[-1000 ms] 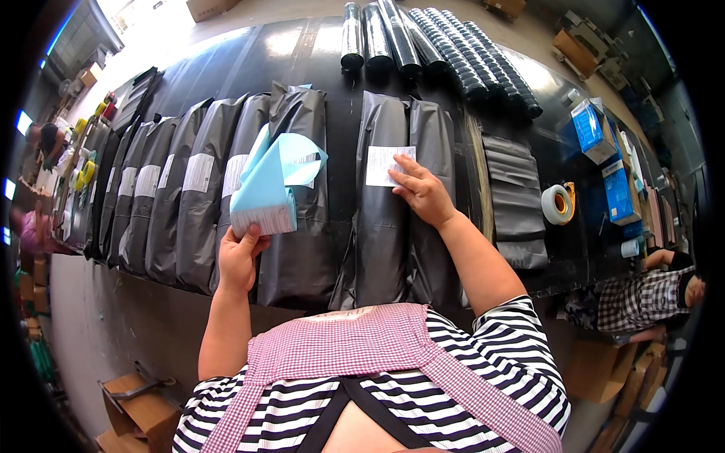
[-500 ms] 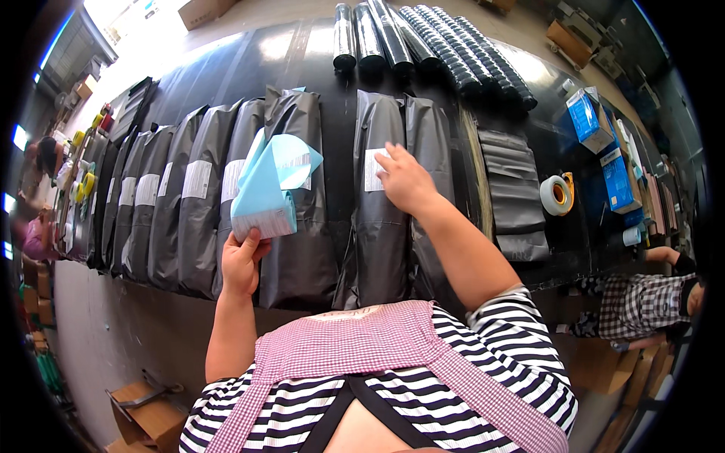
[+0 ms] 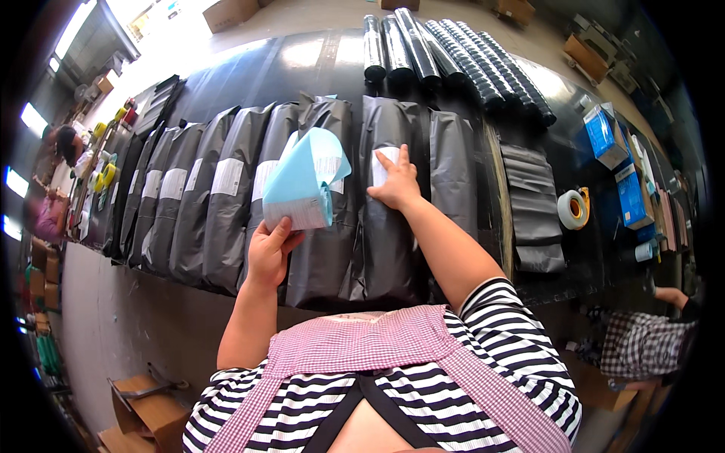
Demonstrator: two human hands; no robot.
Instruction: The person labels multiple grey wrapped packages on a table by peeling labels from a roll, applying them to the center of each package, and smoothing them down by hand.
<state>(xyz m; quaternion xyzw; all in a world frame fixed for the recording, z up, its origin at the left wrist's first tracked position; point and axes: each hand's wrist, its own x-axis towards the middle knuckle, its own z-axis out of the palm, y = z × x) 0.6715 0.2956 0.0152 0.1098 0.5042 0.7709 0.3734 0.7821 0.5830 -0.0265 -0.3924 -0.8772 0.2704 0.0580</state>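
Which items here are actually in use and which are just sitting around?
In use:
- left hand holding the blue label stack
- right hand pressing a white label onto a grey mailer bag

Lying about:
- black rolls
- tape roll
- blue boxes
- flat bag pile

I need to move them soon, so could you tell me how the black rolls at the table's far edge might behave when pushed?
The black cylindrical rolls lie on their sides, so they would probably roll sideways. They look tightly wound, likely stiff.
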